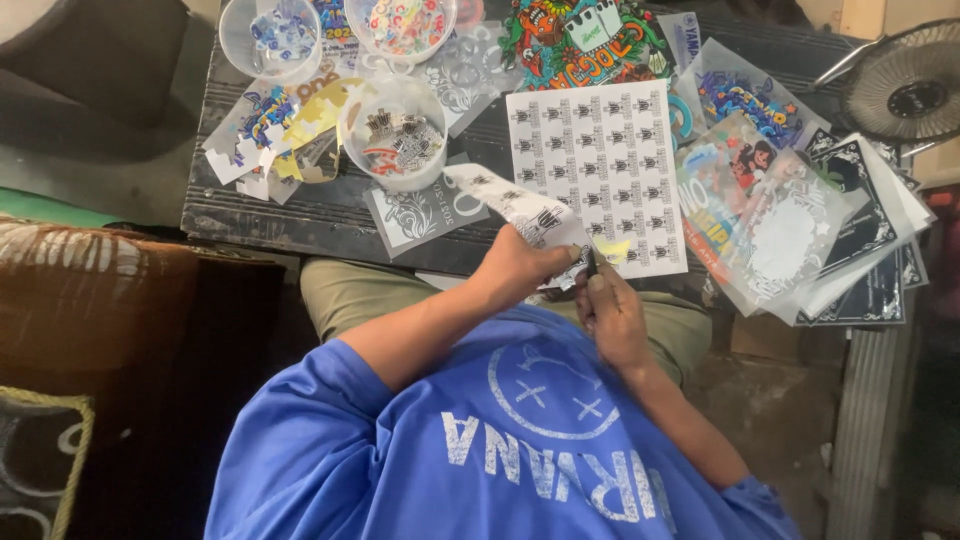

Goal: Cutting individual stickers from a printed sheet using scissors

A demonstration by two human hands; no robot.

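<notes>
Dark planks make up the bench [300, 215], strewn with printed sheets, seen from above the person's head. At the centre of the view, the left hand [520, 265] pinches a white strip [505, 198] of small black stickers, which trails away toward ten o'clock over the bench edge. Touching it from four o'clock, the right hand [612, 315] is closed round a slim dark tool [591, 262], its tip at the strip's near end beside a yellowish scrap [612, 249]; whether it is a blade or a pick cannot be told.

Judging by this, the step in hand is freeing one sticker from the strip. The next move would seem to call for a steady left pinch while the tip works along the outline without tearing the backing.

Just beyond the hands at twelve o'clock lies a white sheet [600, 170] with rows of the same black design. At ten o'clock stands a clear tub [395, 135] of loose cut stickers, with two more tubs [272, 38] past it at eleven. Colourful sheets [770, 215] pile up at two o'clock, and a fan [905, 95] sits farther out.
</notes>
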